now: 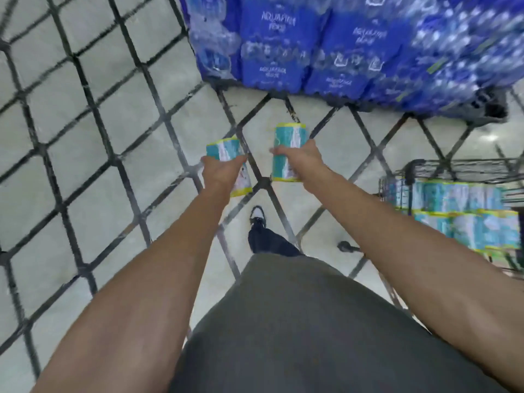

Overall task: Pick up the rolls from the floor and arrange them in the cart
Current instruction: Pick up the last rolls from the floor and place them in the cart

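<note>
Teal roll (226, 154) gripped in left hand (219, 173); second roll (289, 148) in right hand (300, 158).

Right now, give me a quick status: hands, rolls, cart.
Left hand grips one roll, right hand grips another roll. Cart at right, already stacked with rolls. Nothing blocking.

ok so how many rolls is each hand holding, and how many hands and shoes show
teal paper-wrapped roll in left hand: 1
teal paper-wrapped roll in right hand: 1
hands: 2
black-and-white shoe: 1
total: 5
</note>
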The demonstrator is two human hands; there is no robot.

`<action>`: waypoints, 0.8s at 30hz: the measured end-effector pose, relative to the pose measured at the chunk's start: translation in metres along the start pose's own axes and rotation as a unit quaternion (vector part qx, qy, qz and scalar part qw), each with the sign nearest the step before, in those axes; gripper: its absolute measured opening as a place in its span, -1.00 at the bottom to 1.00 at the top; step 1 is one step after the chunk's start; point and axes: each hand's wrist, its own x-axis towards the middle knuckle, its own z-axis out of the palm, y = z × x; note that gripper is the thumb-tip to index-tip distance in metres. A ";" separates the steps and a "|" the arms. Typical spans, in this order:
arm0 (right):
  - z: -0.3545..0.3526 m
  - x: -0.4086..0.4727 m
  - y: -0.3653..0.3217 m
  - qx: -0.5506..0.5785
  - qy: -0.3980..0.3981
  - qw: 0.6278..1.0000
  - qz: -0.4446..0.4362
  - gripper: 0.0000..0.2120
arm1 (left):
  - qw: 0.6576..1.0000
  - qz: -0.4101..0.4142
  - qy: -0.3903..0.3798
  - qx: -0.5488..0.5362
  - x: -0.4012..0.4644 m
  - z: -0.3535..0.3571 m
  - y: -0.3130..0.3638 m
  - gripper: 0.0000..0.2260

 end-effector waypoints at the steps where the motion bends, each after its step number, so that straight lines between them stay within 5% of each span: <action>1: -0.018 -0.022 0.006 0.018 0.005 1.000 0.010 -0.37 | 1.000 -0.001 -0.010 -0.001 -0.020 0.003 -0.006 -0.24; 6: -0.125 -0.096 0.050 0.041 0.045 0.998 0.031 -0.36 | 0.998 0.016 -0.054 -0.009 -0.116 0.038 -0.024 -0.16; 11: -0.214 -0.146 0.085 0.067 0.087 0.993 0.039 -0.36 | 0.994 0.043 -0.098 -0.015 -0.188 0.086 -0.038 -0.31; 16: -0.309 -0.174 0.127 0.091 0.116 0.988 0.038 -0.29 | 0.988 0.045 -0.149 0.016 -0.247 0.160 -0.054 -0.19; 20: -0.406 -0.185 0.171 0.093 0.145 0.984 0.041 0.04 | 0.982 0.054 -0.167 0.066 -0.315 0.238 -0.066 -0.35; 24: -0.525 -0.147 0.255 0.090 0.144 0.985 0.037 0.39 | 0.979 0.064 -0.164 0.101 -0.383 0.324 -0.085 -0.26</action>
